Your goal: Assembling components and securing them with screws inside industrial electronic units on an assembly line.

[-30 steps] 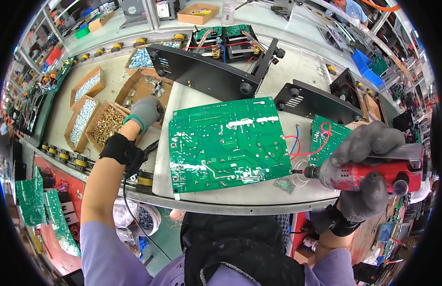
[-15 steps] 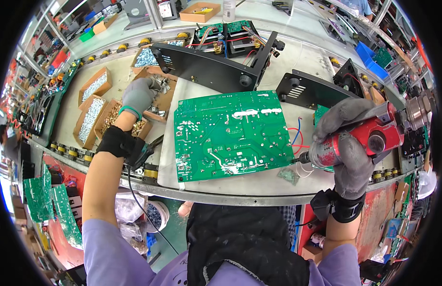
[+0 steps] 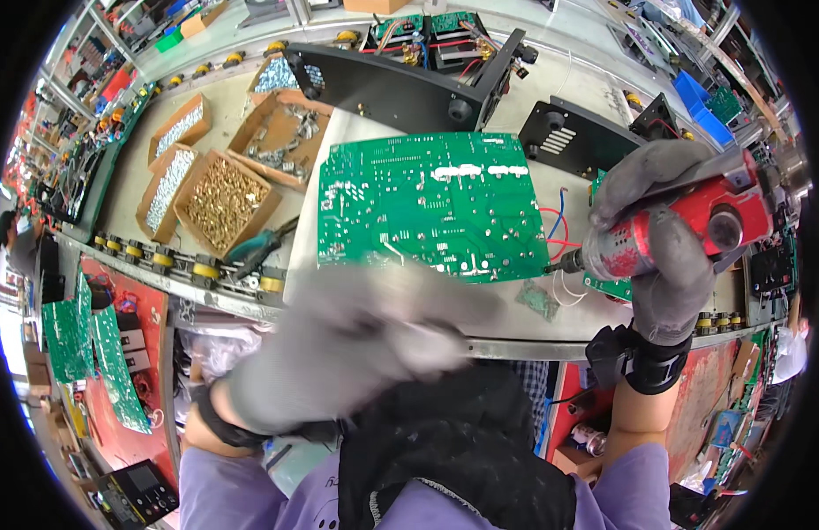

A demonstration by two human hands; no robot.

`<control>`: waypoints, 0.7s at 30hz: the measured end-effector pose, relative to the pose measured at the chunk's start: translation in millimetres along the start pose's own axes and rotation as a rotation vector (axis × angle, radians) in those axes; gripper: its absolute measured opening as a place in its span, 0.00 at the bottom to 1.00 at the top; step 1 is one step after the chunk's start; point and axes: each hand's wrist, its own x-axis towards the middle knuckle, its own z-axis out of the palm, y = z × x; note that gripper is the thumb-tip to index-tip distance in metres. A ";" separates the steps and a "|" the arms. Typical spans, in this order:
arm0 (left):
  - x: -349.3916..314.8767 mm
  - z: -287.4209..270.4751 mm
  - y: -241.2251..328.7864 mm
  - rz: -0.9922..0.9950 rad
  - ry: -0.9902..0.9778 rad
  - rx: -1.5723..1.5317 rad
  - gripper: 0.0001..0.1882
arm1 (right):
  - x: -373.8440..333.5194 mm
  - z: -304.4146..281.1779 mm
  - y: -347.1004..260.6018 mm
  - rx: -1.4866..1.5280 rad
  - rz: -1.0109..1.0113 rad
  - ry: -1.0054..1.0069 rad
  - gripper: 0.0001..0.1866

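My right hand (image 3: 670,238), in a grey glove, is wrapped round a red power screwdriver (image 3: 626,243). Its dark tip points left and reaches the lower right corner of a green circuit board (image 3: 427,212), which lies solder side up on the bench. Smeared by motion, my gloved left hand (image 3: 356,344) passes over the bench's front edge and covers the board's lower left part. Pale blurs show at its fingers, and I cannot make out whether it holds anything.
Cardboard trays hold brass screws (image 3: 222,203), silvery screws (image 3: 168,188) and metal clips (image 3: 286,137) on the left. Green-handled pliers (image 3: 261,247) lie by the rollers. Black metal housings (image 3: 392,93) stand behind the board. Red and blue wires (image 3: 559,225) lie right of it.
My left hand has come away from the tray of metal clips, moving right and toward me to the board's near edge. My right hand keeps the screwdriver at the board's corner.
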 end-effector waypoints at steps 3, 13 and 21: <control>17.7 45.0 -41.4 -0.502 -0.221 -0.490 0.19 | -0.3 -4.2 -1.0 0.015 0.031 -0.023 0.22; 56.4 118.7 -107.0 -0.645 0.007 -0.991 0.15 | 0.0 -8.5 -0.5 -0.157 -0.061 -0.075 0.23; 65.2 122.5 -103.1 -0.656 0.010 -0.946 0.15 | 5.0 -13.9 11.2 0.088 -0.128 -0.247 0.23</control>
